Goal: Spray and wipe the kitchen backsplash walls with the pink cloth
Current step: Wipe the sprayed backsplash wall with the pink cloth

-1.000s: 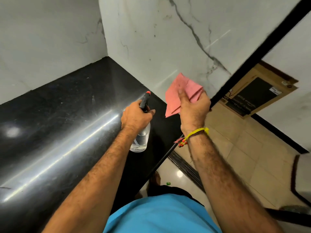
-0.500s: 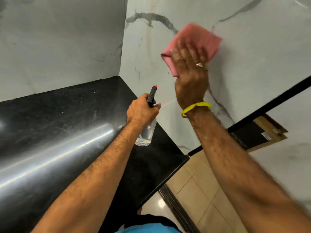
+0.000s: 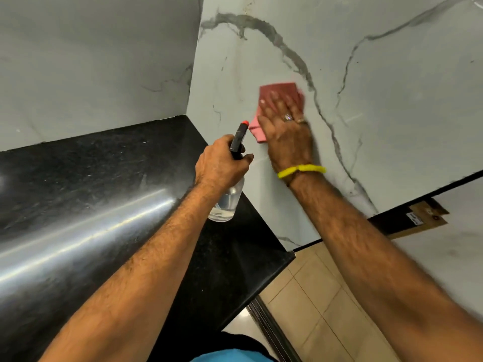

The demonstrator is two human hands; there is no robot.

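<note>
The pink cloth (image 3: 271,94) lies flat against the white marble backsplash wall (image 3: 379,82) on the right. My right hand (image 3: 287,129) presses it to the wall with straight, spread fingers and covers most of it. My left hand (image 3: 220,165) grips a clear spray bottle (image 3: 227,202) by its neck, just left of and below the cloth. The bottle's black head with a red tip (image 3: 240,134) points up toward the wall. A second marble wall (image 3: 91,64) meets the first in the corner.
A glossy black countertop (image 3: 91,192) runs under both walls and ends at a corner at the lower right. Beige floor tiles (image 3: 313,296) lie beyond it. A flat cardboard box (image 3: 423,218) leans against the far wall near a black strip.
My right hand has slid the cloth down the wall and a little left, closer to the spray bottle. The left hand with the bottle has held its place.
</note>
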